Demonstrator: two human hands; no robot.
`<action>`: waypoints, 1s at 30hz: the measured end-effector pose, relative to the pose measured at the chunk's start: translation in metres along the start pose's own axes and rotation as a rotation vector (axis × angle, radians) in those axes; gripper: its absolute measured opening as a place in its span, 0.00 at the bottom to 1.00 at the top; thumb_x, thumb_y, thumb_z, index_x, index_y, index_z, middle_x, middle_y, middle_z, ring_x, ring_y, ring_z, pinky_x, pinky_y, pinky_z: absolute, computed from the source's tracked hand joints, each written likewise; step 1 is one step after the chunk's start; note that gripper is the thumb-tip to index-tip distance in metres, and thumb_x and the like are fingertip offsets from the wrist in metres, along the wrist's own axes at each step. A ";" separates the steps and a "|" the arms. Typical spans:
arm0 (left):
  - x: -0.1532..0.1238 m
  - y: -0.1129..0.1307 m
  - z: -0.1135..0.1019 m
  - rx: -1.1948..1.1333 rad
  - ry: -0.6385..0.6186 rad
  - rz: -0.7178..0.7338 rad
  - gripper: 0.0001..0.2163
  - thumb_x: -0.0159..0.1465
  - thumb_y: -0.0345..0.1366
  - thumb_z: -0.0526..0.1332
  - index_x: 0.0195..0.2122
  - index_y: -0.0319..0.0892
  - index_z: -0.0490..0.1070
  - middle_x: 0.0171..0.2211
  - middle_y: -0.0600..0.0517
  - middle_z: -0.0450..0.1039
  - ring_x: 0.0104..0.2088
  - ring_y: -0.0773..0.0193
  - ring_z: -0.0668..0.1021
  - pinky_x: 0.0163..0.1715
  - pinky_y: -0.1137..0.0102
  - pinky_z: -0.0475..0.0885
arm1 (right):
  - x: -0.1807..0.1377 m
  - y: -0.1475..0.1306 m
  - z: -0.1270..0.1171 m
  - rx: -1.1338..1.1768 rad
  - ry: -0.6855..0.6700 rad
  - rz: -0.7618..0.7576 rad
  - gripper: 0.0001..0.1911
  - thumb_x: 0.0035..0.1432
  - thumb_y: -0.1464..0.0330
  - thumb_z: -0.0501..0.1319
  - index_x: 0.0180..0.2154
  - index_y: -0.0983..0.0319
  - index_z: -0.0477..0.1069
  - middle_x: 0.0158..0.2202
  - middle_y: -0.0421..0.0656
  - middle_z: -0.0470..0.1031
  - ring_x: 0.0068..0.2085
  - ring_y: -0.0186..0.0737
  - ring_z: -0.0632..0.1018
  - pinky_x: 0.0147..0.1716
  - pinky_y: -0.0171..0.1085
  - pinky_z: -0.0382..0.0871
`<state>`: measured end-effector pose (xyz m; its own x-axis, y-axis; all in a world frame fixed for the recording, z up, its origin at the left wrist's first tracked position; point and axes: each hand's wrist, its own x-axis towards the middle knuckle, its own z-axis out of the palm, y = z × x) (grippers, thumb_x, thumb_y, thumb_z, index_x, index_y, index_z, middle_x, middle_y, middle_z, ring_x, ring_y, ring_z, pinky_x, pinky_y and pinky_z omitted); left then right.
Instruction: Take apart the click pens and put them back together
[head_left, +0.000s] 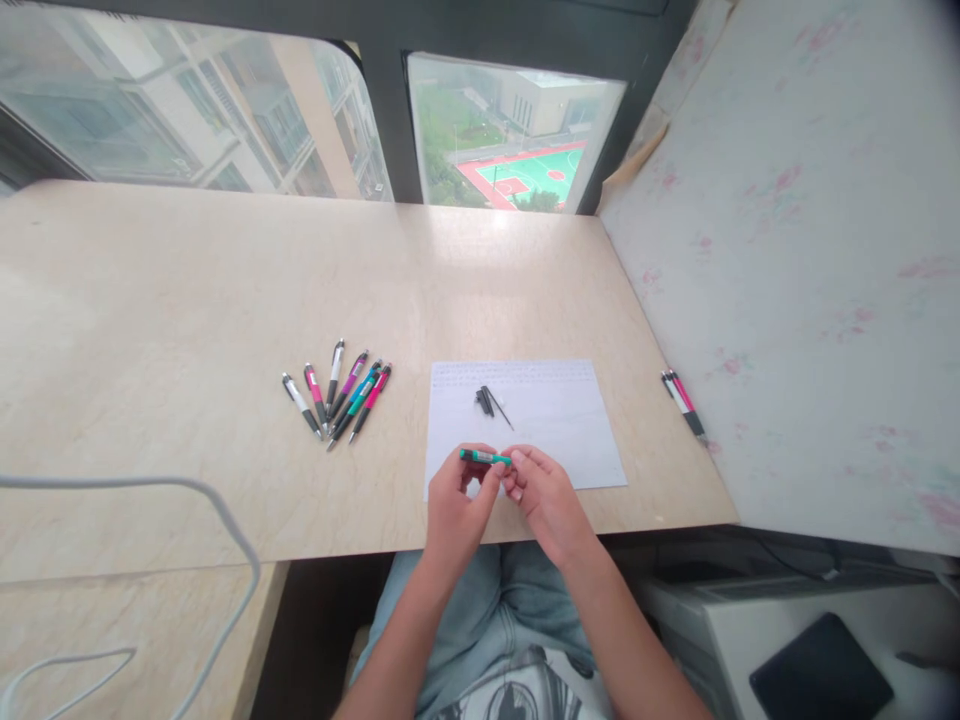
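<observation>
My left hand point(461, 505) is closed around a green pen barrel point(482, 457) with a dark end. At the barrel's right end, the fingertips of my right hand point(547, 500) pinch; whether they grip the barrel itself or a small part at its tip is too small to tell. Both hands are just over the near edge of a white sheet of paper point(581, 440) with rows of writing along its top. On the sheet lie several loose dark pen parts point(484, 402), with a thin ink refill point(500, 412) beside them.
Several pens point(349, 400) in white, pink, purple, blue and green lie fanned out left of the paper. Two more pens point(682, 402) rest against the right wall. A white cable point(217, 500) loops over the table's left side. Windows point(517, 130) stand behind.
</observation>
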<state>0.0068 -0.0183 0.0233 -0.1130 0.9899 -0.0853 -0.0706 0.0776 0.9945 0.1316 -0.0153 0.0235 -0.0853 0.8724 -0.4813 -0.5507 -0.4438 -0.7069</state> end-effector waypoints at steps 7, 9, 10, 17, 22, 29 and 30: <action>-0.005 0.009 0.007 0.100 -0.054 0.065 0.04 0.58 0.35 0.68 0.35 0.43 0.76 0.31 0.50 0.76 0.32 0.62 0.77 0.35 0.69 0.71 | -0.005 0.005 -0.007 0.162 0.001 0.057 0.12 0.49 0.63 0.72 0.34 0.62 0.76 0.26 0.37 0.71 0.25 0.30 0.69 0.24 0.29 0.62; -0.006 0.010 0.009 0.090 -0.051 0.046 0.05 0.59 0.35 0.68 0.35 0.43 0.76 0.31 0.50 0.76 0.32 0.61 0.77 0.35 0.69 0.71 | -0.006 0.007 -0.008 0.204 -0.007 0.067 0.12 0.49 0.63 0.72 0.33 0.62 0.76 0.26 0.38 0.72 0.25 0.29 0.69 0.24 0.29 0.62; -0.006 0.011 0.009 0.074 -0.043 0.027 0.05 0.59 0.36 0.68 0.35 0.42 0.76 0.32 0.50 0.77 0.33 0.61 0.77 0.36 0.69 0.72 | -0.006 0.008 -0.008 0.215 -0.013 0.066 0.12 0.50 0.63 0.71 0.33 0.63 0.76 0.26 0.38 0.72 0.26 0.29 0.69 0.24 0.29 0.62; -0.006 0.006 0.011 -0.120 0.103 -0.155 0.11 0.57 0.39 0.69 0.38 0.40 0.76 0.32 0.50 0.77 0.33 0.62 0.77 0.36 0.69 0.71 | -0.010 0.007 -0.007 0.077 -0.031 -0.021 0.11 0.51 0.62 0.70 0.34 0.62 0.76 0.29 0.41 0.75 0.27 0.31 0.71 0.25 0.31 0.63; -0.007 -0.003 0.012 -0.145 0.131 -0.166 0.14 0.57 0.40 0.70 0.42 0.42 0.74 0.31 0.52 0.76 0.32 0.64 0.76 0.34 0.71 0.70 | -0.010 0.009 -0.006 -0.020 -0.011 -0.061 0.11 0.52 0.61 0.70 0.33 0.61 0.75 0.27 0.39 0.74 0.27 0.32 0.71 0.25 0.32 0.62; -0.012 0.007 0.008 0.116 0.084 0.098 0.08 0.58 0.36 0.69 0.39 0.45 0.77 0.32 0.50 0.75 0.32 0.62 0.75 0.36 0.69 0.70 | -0.008 0.011 -0.006 0.080 -0.041 0.007 0.11 0.51 0.61 0.70 0.32 0.62 0.75 0.26 0.39 0.73 0.26 0.29 0.68 0.25 0.30 0.60; -0.013 0.009 0.008 0.180 0.059 0.144 0.07 0.58 0.36 0.69 0.38 0.45 0.77 0.32 0.51 0.75 0.31 0.62 0.74 0.35 0.69 0.69 | -0.008 0.010 -0.006 0.107 -0.044 0.011 0.11 0.52 0.61 0.70 0.32 0.62 0.75 0.26 0.38 0.73 0.25 0.29 0.68 0.24 0.30 0.60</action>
<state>0.0159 -0.0292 0.0339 -0.1674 0.9841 0.0597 0.1278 -0.0384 0.9911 0.1312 -0.0281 0.0173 -0.1269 0.8768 -0.4638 -0.6348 -0.4311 -0.6412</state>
